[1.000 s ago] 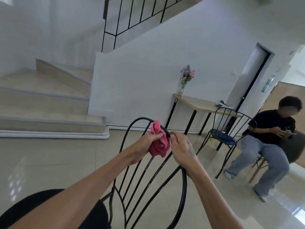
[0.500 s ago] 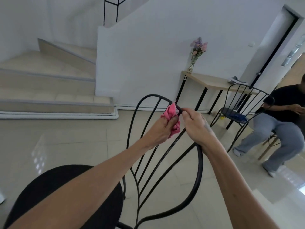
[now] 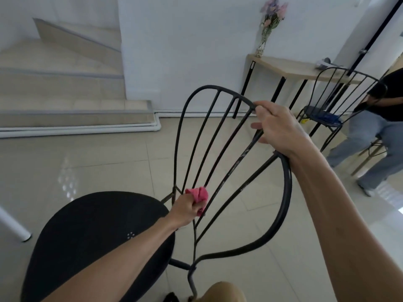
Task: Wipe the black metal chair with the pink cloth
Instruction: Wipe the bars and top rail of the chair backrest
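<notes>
Head view: glossy tiled floor (image 3: 98, 166), stairs (image 3: 61, 83).

I see the left hand (image 3: 188, 209) bunching the pink cloth (image 3: 198, 198) low on the black metal chair (image 3: 220, 162) spindles — right hand (image 3: 278, 127) gripping the chair's top rail.

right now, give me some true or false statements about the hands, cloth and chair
1. The left hand holds the pink cloth low on the chair back's bars. True.
2. The right hand grips the seat. False: it grips the top rail of the back.
3. The cloth lies on the floor. False: it is bunched in the left hand.
4. A vase of flowers stands on the side table. True.
5. A second chair stands near that table. True.
</notes>
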`<state>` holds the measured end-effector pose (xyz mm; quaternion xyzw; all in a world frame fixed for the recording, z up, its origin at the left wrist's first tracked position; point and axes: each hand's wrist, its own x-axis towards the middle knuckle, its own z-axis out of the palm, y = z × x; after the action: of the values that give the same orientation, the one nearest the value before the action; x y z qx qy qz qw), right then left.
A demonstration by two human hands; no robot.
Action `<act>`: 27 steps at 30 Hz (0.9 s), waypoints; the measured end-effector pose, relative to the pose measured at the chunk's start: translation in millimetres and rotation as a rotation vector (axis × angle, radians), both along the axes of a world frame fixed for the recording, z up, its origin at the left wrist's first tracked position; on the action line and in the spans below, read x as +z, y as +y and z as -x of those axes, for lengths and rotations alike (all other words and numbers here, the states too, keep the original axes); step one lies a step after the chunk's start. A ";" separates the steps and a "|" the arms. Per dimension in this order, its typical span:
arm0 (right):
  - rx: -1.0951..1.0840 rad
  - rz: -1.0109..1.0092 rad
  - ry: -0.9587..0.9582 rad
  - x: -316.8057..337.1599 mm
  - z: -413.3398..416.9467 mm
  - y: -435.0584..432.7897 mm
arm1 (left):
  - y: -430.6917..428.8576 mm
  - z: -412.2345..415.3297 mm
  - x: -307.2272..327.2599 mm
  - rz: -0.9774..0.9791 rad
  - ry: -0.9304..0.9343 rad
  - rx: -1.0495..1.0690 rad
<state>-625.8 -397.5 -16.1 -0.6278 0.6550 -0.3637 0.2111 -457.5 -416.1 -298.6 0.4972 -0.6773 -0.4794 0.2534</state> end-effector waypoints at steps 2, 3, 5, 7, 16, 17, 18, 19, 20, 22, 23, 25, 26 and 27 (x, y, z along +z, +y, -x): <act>0.011 0.003 -0.047 -0.8 -1.6 1.4 | 3.8 -4.3 -31.5 0.005 -0.093 0.025; 0.011 0.003 -0.071 -1.0 -1.2 0.6 | 2.8 -4.5 -42.2 0.024 -0.118 0.034; 0.006 -0.003 -0.103 -2.7 1.0 -1.1 | -0.6 -6.7 -48.8 0.090 -0.170 0.005; 0.012 -0.016 -0.129 -3.3 1.6 -2.0 | -4.9 -9.3 -47.2 0.153 -0.248 -0.063; -0.003 -0.021 -0.126 0.1 -2.6 2.8 | -10.5 2.5 -55.3 0.323 -0.279 0.019; -0.005 -0.017 -0.116 -0.4 -2.4 2.7 | -11.5 2.9 -59.0 0.314 -0.257 0.015; -0.005 -0.013 -0.112 -0.3 -2.3 2.3 | -13.4 2.0 -59.5 0.290 -0.249 0.004; -0.005 -0.011 -0.113 -0.2 -2.3 2.3 | -15.4 0.8 -58.4 0.261 -0.248 -0.014; -0.005 -0.009 -0.113 0.2 -2.5 2.6 | -17.5 -0.9 -56.0 0.218 -0.240 -0.047; -0.010 -0.004 -0.102 1.0 -3.1 4.0 | -21.4 -5.3 -48.8 0.136 -0.236 -0.139; -0.015 -0.001 -0.101 0.7 -3.1 3.8 | -22.2 -8.6 -44.1 0.116 -0.280 -0.189; -0.025 0.000 -0.101 -0.1 -2.1 3.9 | -23.7 -18.3 -36.8 0.111 -0.417 -0.258; -0.025 -0.005 -0.099 -0.7 -2.0 3.6 | -24.3 -24.3 -33.7 0.109 -0.494 -0.262; -0.025 -0.009 -0.096 -0.5 -2.5 3.5 | -25.2 -30.6 -29.3 0.122 -0.569 -0.248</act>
<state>-623.2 -394.0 -16.6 -0.6004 0.6535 -0.3930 0.2408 -426.8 -441.3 -327.9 0.5088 -0.8041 -0.3067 0.0226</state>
